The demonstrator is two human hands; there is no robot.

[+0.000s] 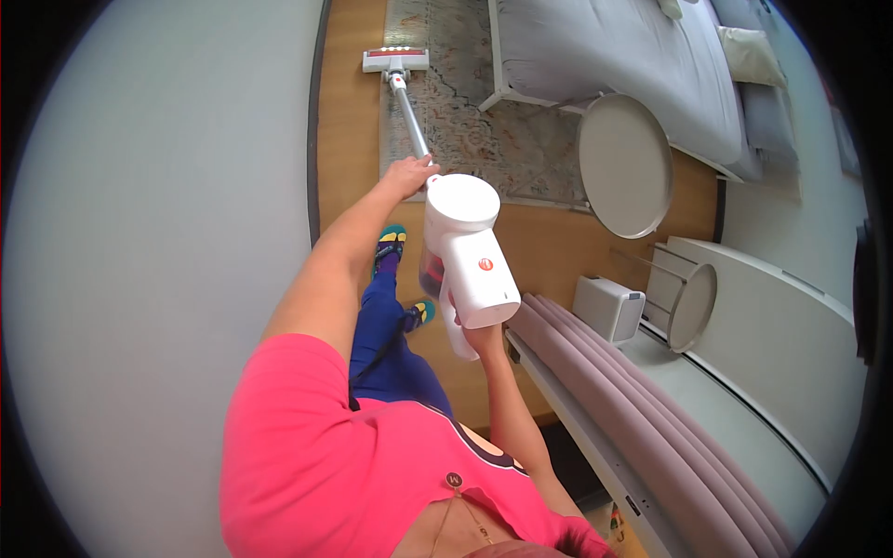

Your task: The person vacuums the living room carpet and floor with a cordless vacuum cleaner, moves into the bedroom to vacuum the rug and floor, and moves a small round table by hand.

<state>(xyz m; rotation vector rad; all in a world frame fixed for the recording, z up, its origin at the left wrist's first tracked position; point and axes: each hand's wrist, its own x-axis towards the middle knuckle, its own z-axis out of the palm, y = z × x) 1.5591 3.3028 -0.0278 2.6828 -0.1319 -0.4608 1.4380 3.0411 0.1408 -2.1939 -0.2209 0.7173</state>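
A white cordless stick vacuum cleaner [482, 279] stretches from in front of my body toward the rug. My right hand [477, 340] is wrapped round its handle, with most of the fingers hidden behind the white motor body. Farther forward, my left hand [409, 177] grips where the silver tube [413, 126] joins the body. At the far end, the white and red floor head [395, 60] lies across the line between wooden floor and patterned rug [465, 121].
A white wall [186, 260] runs along the left. On the right are a bed [614, 46], a round tray table [625, 166], a smaller round table [693, 307], a white box-shaped appliance [609, 309] and a pink curtain [633, 400]. My sandalled feet [391, 244] stand on wooden floor.
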